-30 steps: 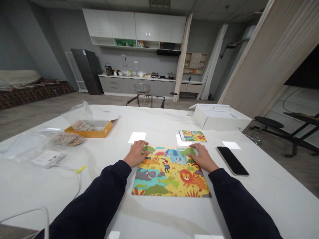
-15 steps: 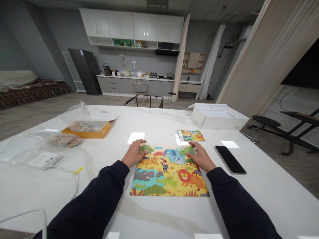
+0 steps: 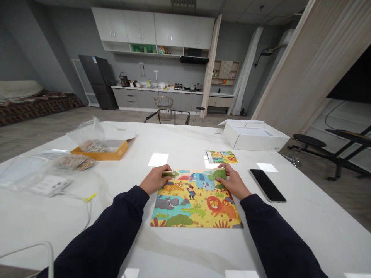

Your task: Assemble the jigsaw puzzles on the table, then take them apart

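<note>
An assembled jigsaw puzzle (image 3: pixel 197 200) with an elephant, lions, a hippo and crocodiles lies flat in front of me. At its far left corner, my left hand (image 3: pixel 156 179) pinches a corner puzzle piece (image 3: pixel 168 174), tilted up from the rest. My right hand (image 3: pixel 232 181) grips the far right corner between thumb and fingers, at a green bush; whether that corner is lifted I cannot tell. Just beyond the puzzle lies a small picture card (image 3: pixel 223 157) with the same animal scene.
A black phone (image 3: pixel 267 186) lies to the right, with a white box (image 3: pixel 256 136) behind it. On the left are an orange box (image 3: pixel 116 151), clear bags of puzzle pieces (image 3: pixel 75 162), a white device (image 3: pixel 50 187) and its cable (image 3: pixel 89 212). A chair (image 3: pixel 168 116) stands beyond the table.
My left hand has tipped the far left corner piece up from the puzzle. My right hand stays at the far right corner, its fingers shifted slightly.
</note>
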`<state>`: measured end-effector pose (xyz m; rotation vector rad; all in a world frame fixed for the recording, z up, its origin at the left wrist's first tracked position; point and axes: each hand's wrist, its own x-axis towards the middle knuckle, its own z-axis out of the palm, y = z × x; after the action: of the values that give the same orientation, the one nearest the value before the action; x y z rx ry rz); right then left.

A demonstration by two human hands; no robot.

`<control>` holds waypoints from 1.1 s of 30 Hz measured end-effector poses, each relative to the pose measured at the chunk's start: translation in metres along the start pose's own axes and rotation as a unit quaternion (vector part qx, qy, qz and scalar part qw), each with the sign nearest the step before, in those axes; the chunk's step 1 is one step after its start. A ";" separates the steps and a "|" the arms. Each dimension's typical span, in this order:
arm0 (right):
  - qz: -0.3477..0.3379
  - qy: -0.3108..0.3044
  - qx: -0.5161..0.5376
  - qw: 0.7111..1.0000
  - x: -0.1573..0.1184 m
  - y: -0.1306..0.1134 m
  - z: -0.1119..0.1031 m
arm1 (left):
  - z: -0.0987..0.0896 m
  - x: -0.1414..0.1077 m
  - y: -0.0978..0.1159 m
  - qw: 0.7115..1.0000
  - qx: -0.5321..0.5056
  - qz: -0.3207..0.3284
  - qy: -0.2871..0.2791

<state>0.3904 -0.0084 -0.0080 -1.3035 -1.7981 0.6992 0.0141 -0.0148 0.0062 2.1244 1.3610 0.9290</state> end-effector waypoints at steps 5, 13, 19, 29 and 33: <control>-0.001 0.005 0.002 1.000 0.000 0.001 0.001 | -0.006 0.000 0.006 0.999 0.041 0.004 0.003; -0.010 0.014 -0.052 0.998 0.000 -0.001 -0.002 | 0.001 -0.001 -0.005 1.000 0.002 -0.004 0.013; -0.003 0.004 -0.008 1.000 0.000 0.000 -0.002 | -0.002 -0.001 -0.003 1.000 0.017 -0.007 -0.010; -0.038 0.021 -0.085 0.995 -0.001 -0.007 -0.004 | -0.004 -0.002 -0.003 0.997 0.061 0.025 -0.027; -0.006 0.029 -0.032 0.999 0.000 -0.004 -0.008 | -0.003 -0.001 -0.008 0.999 0.034 0.000 -0.014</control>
<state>0.3955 -0.0097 -0.0001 -1.3413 -1.7923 0.5957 0.0069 -0.0127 0.0021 2.1793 1.3958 0.8615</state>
